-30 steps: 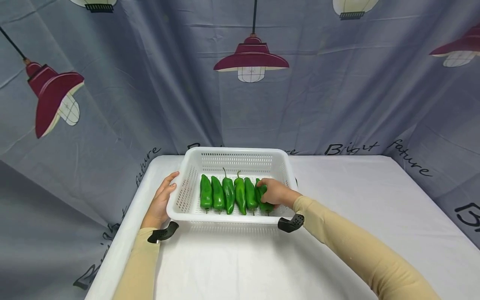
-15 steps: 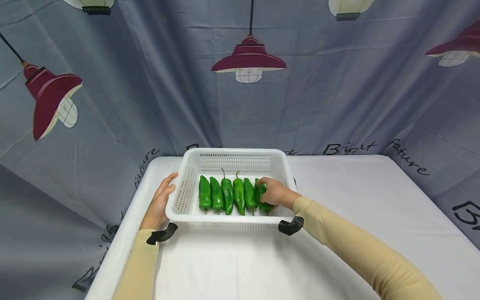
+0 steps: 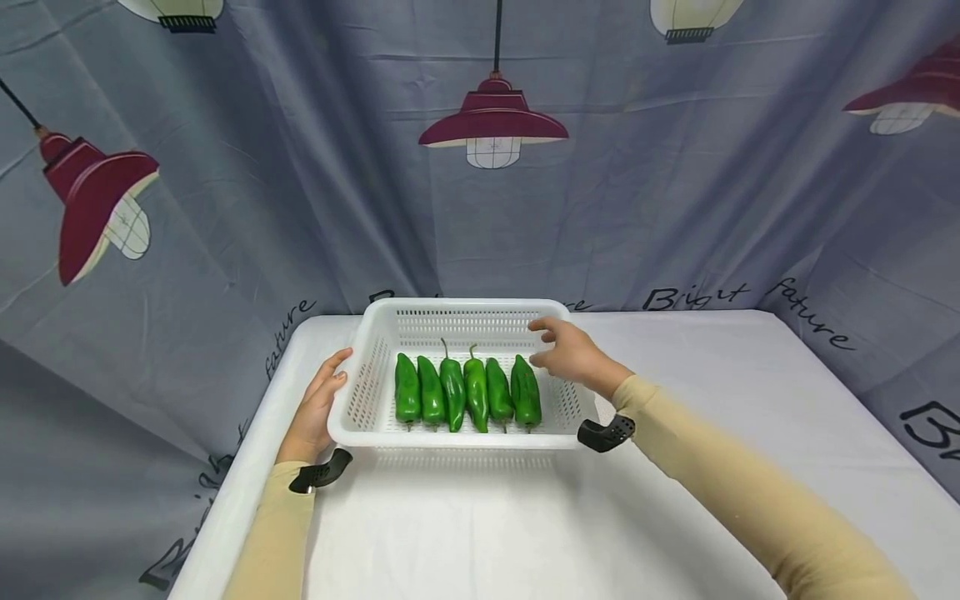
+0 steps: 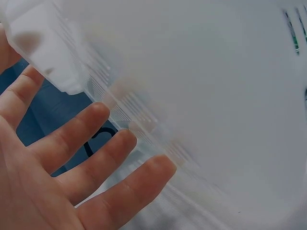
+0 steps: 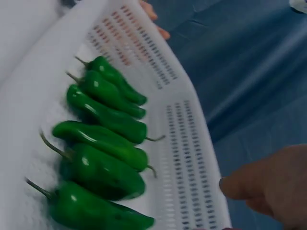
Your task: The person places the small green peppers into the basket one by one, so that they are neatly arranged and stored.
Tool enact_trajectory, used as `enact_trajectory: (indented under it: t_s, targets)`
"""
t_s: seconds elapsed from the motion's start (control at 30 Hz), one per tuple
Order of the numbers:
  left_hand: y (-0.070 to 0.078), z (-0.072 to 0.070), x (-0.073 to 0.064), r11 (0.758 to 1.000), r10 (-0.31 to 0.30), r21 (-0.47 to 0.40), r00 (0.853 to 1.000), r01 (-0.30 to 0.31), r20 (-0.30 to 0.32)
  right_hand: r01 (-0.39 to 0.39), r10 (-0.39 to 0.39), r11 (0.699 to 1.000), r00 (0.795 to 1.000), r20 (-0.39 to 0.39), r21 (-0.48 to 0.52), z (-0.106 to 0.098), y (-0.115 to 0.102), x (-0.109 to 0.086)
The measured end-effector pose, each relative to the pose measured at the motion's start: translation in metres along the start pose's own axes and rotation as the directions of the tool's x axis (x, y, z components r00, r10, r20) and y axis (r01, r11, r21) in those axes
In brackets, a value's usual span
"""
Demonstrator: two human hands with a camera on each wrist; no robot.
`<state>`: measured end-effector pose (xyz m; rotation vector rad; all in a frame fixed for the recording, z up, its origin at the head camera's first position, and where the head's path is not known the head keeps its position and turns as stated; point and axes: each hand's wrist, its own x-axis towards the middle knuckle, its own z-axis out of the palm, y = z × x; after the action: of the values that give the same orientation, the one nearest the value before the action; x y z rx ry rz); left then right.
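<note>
A white perforated plastic basket [image 3: 450, 441] stands on the table with several green peppers [image 3: 476, 396] side by side in it. My left hand [image 3: 310, 417] lies along the basket's left side. Its extended fingers [image 4: 134, 184] spread against the outer wall in the left wrist view. Over the basket's right end, my right hand [image 3: 576, 357] holds nothing, its fingers loosely bent. Just below and left of it lies the rightmost pepper [image 3: 526, 396]. In the right wrist view the right hand [image 5: 278, 184] shows beside the basket rim, most of it cut off.
White cloth covers the table [image 3: 712, 383], which extends to the right of the basket and in front of it. A blue-grey curtain [image 3: 360, 208] printed with lamps hangs right behind the table. Both wrists carry a black strap mount [image 3: 321, 472].
My right hand has let go of the rightmost pepper and moved up and to the right. That pepper now stands slightly apart from its neighbour. The left hand keeps its place.
</note>
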<state>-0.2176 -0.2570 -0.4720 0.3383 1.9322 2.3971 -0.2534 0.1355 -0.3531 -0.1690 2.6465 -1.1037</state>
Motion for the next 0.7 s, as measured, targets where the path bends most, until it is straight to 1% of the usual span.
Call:
enact_trajectory:
  t_s: [0.13,0.23,0.33,0.5,0.7]
  targets:
    - [0.001,0.000,0.002,1.000,-0.002,-0.003,1.000,0.002,0.001,0.005,0.002,0.996,0.997,-0.079,0.094,-0.027,0.001,-0.006]
    - [0.001,0.000,0.002,1.000,0.000,-0.002,1.000,0.000,0.006,0.003,0.009,0.995,0.993,-0.120,0.102,-0.046,0.007,-0.011]
    - [0.001,0.000,0.002,1.000,0.004,-0.005,1.000,-0.004,0.011,-0.007,0.021,0.995,0.990,-0.142,0.096,-0.060,0.018,-0.017]
    - [0.000,-0.001,0.000,1.000,0.022,-0.018,1.000,-0.022,0.019,-0.033,0.048,0.996,0.983,-0.176,0.085,-0.073,0.038,-0.023]
    - [-0.001,0.001,-0.001,1.000,0.020,-0.010,1.000,-0.020,0.006,-0.074,0.090,0.994,0.977,-0.195,0.086,-0.077,0.059,-0.025]
